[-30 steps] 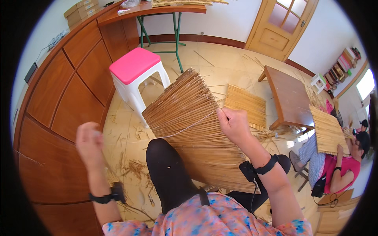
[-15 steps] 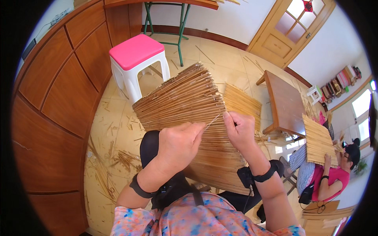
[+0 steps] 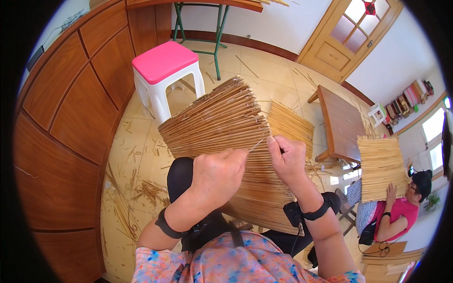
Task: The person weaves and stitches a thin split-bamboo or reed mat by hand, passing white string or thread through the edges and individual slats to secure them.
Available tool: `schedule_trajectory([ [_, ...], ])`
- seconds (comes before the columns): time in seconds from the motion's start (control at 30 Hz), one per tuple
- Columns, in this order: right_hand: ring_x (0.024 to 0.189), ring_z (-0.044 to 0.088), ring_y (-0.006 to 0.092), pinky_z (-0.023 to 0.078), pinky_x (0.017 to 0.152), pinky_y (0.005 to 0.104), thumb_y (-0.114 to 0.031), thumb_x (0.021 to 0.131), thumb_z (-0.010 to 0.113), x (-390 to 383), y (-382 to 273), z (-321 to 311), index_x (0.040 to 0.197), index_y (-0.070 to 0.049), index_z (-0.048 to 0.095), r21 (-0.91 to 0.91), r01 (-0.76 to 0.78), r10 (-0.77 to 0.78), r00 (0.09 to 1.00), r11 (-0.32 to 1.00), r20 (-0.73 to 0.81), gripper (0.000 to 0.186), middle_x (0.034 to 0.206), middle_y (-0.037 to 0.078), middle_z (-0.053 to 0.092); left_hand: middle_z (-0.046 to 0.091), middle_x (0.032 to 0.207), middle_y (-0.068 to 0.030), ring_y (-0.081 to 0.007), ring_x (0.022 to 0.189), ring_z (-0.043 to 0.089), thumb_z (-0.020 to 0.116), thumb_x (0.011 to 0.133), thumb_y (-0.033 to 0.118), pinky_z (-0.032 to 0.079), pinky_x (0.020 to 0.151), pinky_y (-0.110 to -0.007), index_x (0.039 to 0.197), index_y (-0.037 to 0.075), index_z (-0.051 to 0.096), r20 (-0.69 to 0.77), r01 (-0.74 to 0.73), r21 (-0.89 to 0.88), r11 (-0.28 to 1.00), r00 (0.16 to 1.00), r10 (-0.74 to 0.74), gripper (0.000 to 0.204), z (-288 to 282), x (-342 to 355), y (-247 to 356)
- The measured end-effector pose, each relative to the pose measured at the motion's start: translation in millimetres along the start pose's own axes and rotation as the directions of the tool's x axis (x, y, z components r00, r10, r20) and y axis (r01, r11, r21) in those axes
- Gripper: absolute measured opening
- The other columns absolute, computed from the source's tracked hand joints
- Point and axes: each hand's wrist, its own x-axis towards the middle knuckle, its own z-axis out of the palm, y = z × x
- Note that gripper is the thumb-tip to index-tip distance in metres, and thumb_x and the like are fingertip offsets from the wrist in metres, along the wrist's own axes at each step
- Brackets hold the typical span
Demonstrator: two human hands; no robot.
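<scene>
A brown mat of bound reed stalks [image 3: 212, 125] lies tilted across my lap, its stalk ends forming a ragged far edge. My left hand [image 3: 219, 172] is closed above the mat and pinches a thin pale string [image 3: 256, 145]. That string runs from its fingertips toward the mat's right edge, beside my right thumb. My right hand [image 3: 289, 155] is closed at that edge, thumb pressed on the stalk ends and fingers curled beneath. Whether it also grips the string's other end is hidden.
A pink-topped white stool [image 3: 165, 63] stands beyond the mat, near wooden cabinets [image 3: 71, 104]. Stalk scraps [image 3: 151, 191] litter the floor. Another mat [image 3: 290, 125] lies behind my right hand, near a low wooden table [image 3: 342, 122]. At right, a seated person [image 3: 396, 217] holds a paler mat [image 3: 382, 167].
My hands and mat have barely moved; the left hand has turned slightly and the string stays between them. The person at right has raised and turned their mat more upright.
</scene>
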Motion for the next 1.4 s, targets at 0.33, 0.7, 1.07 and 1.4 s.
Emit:
schedule_trajectory([
  [0.33,0.041,0.043,0.0277,0.037,0.043,0.0345,-0.015,0.091,0.065,0,1,0,0.064,-0.002,0.054,-0.005,0.019,-0.02,1.0,1.0,-0.018,0.032,0.052,0.016,0.047,0.067,0.072,-0.0134,-0.0297,0.061,0.065,0.069,0.081,0.003,0.051,0.053,-0.035,0.092,0.003,0.07,0.08,0.027,0.007,1.0,0.996,-0.027,0.011,-5,4,8],
  [0.7,0.04,0.041,0.0267,0.035,0.042,0.0348,-0.013,0.09,0.065,1,0,2,0.063,-0.001,0.053,0.016,0.002,-0.002,1.0,1.0,-0.028,0.032,0.051,0.016,0.045,0.064,0.067,-0.0108,-0.0288,0.056,0.063,0.067,0.081,0.005,0.05,0.048,-0.036,0.087,0.004,0.067,0.059,0.003,0.026,1.0,0.998,-0.004,0.006,-1,4,7],
  [1.07,0.042,0.043,0.0286,0.037,0.043,0.0357,-0.014,0.091,0.064,0,-2,2,0.065,-0.001,0.054,0.012,0.012,-0.012,1.0,1.0,-0.026,0.031,0.052,0.016,0.046,0.061,0.061,-0.0085,-0.028,0.054,0.062,0.066,0.08,0.007,0.049,0.046,-0.037,0.08,0.005,0.063,0.032,-0.02,0.021,1.0,0.999,0.019,0.003,-3,5,9],
  [1.4,0.043,0.04,0.0254,0.035,0.043,0.0345,-0.016,0.093,0.062,0,0,3,0.063,-0.002,0.052,0.014,0.008,-0.007,1.0,1.0,-0.026,0.035,0.052,0.014,0.043,0.064,0.067,-0.0115,-0.0297,0.058,0.064,0.068,0.08,0.006,0.05,0.05,-0.037,0.086,0.004,0.067,0.086,0.005,0.039,0.999,0.996,-0.008,0.006,-7,7,9],
])
